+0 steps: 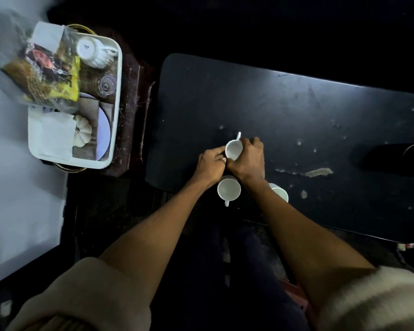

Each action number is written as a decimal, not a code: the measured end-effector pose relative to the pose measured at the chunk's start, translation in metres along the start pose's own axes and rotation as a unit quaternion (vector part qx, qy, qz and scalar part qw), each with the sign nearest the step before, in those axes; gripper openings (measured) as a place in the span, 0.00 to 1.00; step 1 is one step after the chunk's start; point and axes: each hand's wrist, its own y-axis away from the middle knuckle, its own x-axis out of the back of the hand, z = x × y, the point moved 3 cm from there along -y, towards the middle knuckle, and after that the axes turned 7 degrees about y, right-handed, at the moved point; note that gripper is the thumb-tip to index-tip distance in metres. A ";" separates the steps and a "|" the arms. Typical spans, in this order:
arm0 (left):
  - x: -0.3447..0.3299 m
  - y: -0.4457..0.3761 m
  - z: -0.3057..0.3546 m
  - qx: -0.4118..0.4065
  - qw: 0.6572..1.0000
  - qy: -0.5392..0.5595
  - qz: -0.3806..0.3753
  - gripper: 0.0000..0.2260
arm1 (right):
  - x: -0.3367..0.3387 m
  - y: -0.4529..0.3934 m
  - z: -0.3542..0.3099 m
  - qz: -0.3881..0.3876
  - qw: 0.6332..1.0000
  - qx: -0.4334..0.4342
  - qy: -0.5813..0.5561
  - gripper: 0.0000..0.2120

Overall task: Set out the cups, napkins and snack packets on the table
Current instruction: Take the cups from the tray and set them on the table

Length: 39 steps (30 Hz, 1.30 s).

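Observation:
A white cup (233, 149) stands upright on the dark table (296, 103), its handle pointing away from me. My left hand (210, 164) touches its left side and my right hand (247, 158) wraps its right side. A second white cup (228, 190) sits near the table's front edge between my wrists, handle toward me. A third cup (280, 193) shows partly behind my right forearm. On the white tray (116, 96) at the left lie an overturned cup (91, 51), folded white napkins (55, 134) and a clear bag of snack packets (41, 75).
The tray rests on a dark wooden stand (132, 91) left of the table and also holds a small glass (106, 84) and a white pumpkin ornament (83, 133). A dark object (397, 160) lies at the table's right. The tabletop has chipped patches.

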 end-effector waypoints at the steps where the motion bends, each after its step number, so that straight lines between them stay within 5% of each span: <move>1: 0.000 0.000 0.000 0.000 1.000 0.002 0.000 0.22 | 0.000 0.000 0.000 -0.001 1.000 -0.001 0.000 0.25; 7: -0.001 0.002 0.000 -0.011 1.000 0.002 -0.002 0.23 | 0.000 0.001 0.002 -0.009 1.000 -0.002 -0.007 0.26; 12: 0.002 0.003 -0.003 -0.002 1.000 -0.023 0.000 0.23 | 0.009 0.010 0.001 -0.006 0.999 0.004 0.033 0.37; 20: 0.031 0.000 -0.004 -0.002 1.000 -0.020 0.024 0.24 | 0.038 0.014 -0.022 -0.014 0.995 0.052 0.086 0.36; 32: 0.153 -0.025 0.015 -0.061 0.975 0.088 0.197 0.31 | 0.006 -0.039 -0.208 -0.030 0.964 0.219 0.146 0.26; 39: 0.250 -0.046 0.034 -0.113 0.941 0.150 0.282 0.36 | -0.021 -0.073 -0.324 -0.037 0.962 0.244 0.113 0.30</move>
